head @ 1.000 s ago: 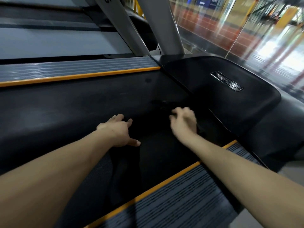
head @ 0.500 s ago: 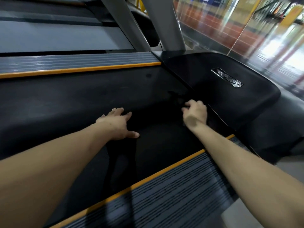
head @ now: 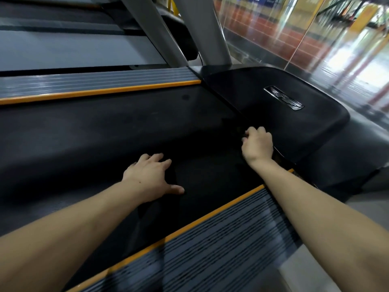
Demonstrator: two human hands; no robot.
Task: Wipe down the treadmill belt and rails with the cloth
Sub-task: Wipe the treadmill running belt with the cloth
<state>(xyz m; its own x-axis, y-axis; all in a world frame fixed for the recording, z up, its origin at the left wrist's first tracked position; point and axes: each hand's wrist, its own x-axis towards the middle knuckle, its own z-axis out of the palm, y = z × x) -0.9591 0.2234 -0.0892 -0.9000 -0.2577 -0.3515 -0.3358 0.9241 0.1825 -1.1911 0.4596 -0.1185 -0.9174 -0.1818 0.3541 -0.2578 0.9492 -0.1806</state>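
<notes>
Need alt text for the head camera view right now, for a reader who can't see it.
Two bare hands press a black cloth onto a treadmill belt: left hand flat, fingers spread, right hand bunched at the black motor cover. Ribbed grey side rails with orange edging flank the belt.

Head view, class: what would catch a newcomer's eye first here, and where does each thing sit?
Two bare forearms reach in from the bottom: the left hand lies flat on the dark belt, the right hand is curled at the belt's front end by the black motor cover. Orange-edged ribbed rails run along both sides. A dark cloth is hard to tell apart from the belt.
</notes>
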